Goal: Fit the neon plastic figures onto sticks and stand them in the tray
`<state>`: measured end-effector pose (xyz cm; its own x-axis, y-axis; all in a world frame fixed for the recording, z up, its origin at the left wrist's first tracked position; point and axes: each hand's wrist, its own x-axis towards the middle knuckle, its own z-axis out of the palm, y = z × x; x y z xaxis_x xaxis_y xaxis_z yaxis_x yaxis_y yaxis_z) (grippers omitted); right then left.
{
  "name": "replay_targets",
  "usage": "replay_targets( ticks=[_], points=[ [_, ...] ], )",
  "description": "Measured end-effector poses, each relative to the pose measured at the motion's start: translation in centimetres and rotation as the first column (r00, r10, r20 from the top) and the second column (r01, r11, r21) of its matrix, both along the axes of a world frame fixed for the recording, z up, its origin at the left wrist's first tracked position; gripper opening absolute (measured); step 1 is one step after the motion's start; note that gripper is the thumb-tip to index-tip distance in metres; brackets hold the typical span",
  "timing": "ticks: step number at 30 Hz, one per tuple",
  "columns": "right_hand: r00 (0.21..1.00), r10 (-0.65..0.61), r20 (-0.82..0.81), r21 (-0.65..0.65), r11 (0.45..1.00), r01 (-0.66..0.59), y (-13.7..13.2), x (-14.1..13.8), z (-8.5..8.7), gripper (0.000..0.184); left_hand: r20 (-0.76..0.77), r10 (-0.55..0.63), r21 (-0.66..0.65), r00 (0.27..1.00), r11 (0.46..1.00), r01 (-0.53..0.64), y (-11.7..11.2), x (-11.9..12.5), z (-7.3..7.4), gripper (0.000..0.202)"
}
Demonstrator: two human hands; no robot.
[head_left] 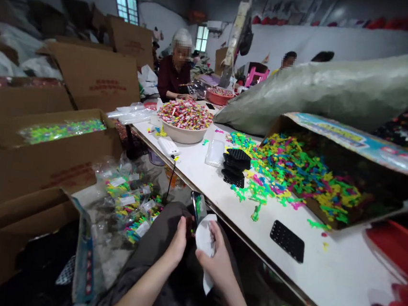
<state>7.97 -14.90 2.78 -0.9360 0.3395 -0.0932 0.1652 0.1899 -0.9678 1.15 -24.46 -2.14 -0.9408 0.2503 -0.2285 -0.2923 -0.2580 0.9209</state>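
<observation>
My left hand is over my lap, thumb raised, with its other fingers mostly hidden. It appears closed round a phone whose lit screen shows some green and which leans at the table's near edge. Beside it, my right hand grips a crumpled white sheet, perhaps paper or tissue. The sheet covers the phone's lower part. On the table to the right lies a black perforated pad. A stack of similar black pads sits farther back, next to some clear plastic bags.
A tipped carton spills small colourful plastic pieces over the white table. Behind are a heaped basin, a white device and a large sack. Cartons and filled bags stand left. A person sits opposite.
</observation>
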Motion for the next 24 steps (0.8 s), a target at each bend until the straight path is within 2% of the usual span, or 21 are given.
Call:
replay_targets(
  ticks=[4,7,9,11,14,17,19,22,24],
  points=[
    [0.998,-0.049,-0.045,-0.129,0.991,0.043,-2.6,3.6,-0.5,0.084,0.144,-0.248,0.192,0.958,0.957,0.218,0.4,2.2,3.8,0.069],
    [0.992,-0.117,-0.05,-0.324,0.941,0.095,-1.8,5.3,-0.4,0.094,0.194,-0.375,0.27,0.906,0.909,0.318,1.0,3.9,6.0,0.072],
    [0.987,-0.147,-0.06,-0.413,0.904,0.109,-0.6,6.6,-0.5,0.092,0.209,-0.444,0.32,0.872,0.873,0.368,1.4,5.0,6.7,0.073],
    [0.989,-0.134,-0.061,-0.498,0.863,0.086,0.1,8.2,-0.8,0.086,0.228,-0.512,0.378,0.828,0.831,0.409,1.8,6.2,6.7,0.073],
    [0.994,-0.104,-0.044,-0.651,0.757,0.051,-0.2,10.5,-1.1,0.085,0.291,-0.626,0.48,0.724,0.75,0.455,2.3,7.6,6.1,0.073],
    [0.988,-0.157,0.002,-0.705,0.7,0.113,-1.2,11.9,-1.0,0.09,0.32,-0.697,0.55,0.642,0.688,0.474,2.5,8.4,5.3,0.075],
    [0.985,-0.169,0.042,-0.685,0.713,0.152,-1.5,12.2,-0.9,0.093,0.303,-0.717,0.566,0.627,0.665,0.487,2.4,8.5,4.9,0.076],
    [0.985,-0.138,0.104,-0.6,0.781,0.173,-1.2,12.1,-1.0,0.089,0.259,-0.739,0.543,0.621,0.644,0.54,1.8,8.5,4.3,0.078],
    [0.98,-0.109,0.165,-0.52,0.835,0.18,-0.6,11.8,-1.1,0.075,0.246,-0.696,0.455,0.674,0.697,0.554,1.4,8.3,4.0,0.077]
  ],
)
